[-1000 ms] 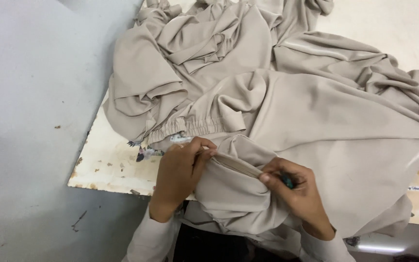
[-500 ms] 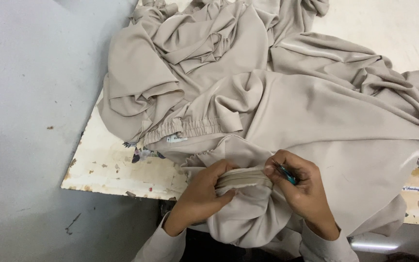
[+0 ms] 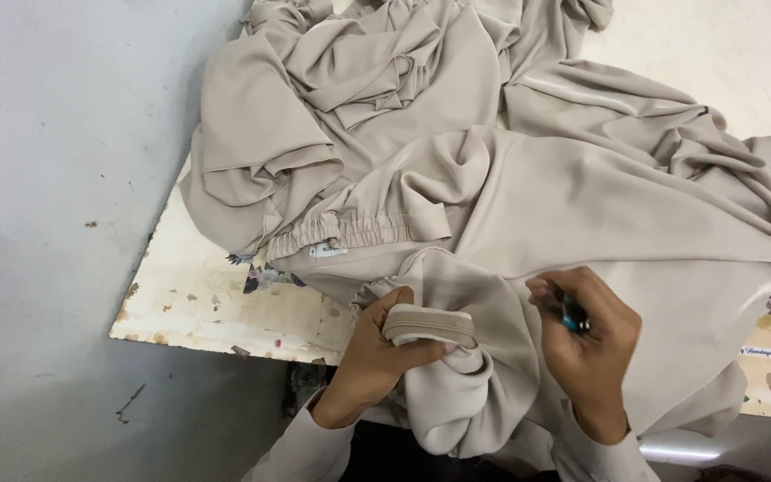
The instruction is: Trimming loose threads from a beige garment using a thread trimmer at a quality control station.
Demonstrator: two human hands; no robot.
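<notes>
Right now the left hand (image 3: pixel 375 357) has its grip clenched on a folded cuff (image 3: pixel 430 325) of beige cloth (image 3: pixel 582 223): thumb on top near the cuff's left end, fingers curled under it. Cuff sits at bottom centre of the head view, just off the near edge of the surface (image 3: pixel 216 303), w/ the rest of that sleeve part bunching down below it toward the person's lap.

Right hand (image 3: pixel 592 357) is just beside, to the right of the cuff, not touching it. Its grip is closed on a small tool w/ a teal handle (image 3: pixel 571 314); only a bit of the tool shows betw. the fingers, so can't tell what kind it is. Back of the hand lies against the cloth.

Cloth is one big crumpled heap covering most of the surface, piled thick at top centre & spread flatter to the right. A gathered elastic band (image 3: pixel 341 234) w/ a small white label (image 3: pixel 327 251) runs across the heap, above the left hand & apart from it.

Surface is cream-coloured, worn, w/ chipped paint & stains on the bare left corner. Grey floor (image 3: pixel 55 178) fills the left side. Light sleeves (image 3: pixel 305 451) cover both wrists at the bottom edge.
</notes>
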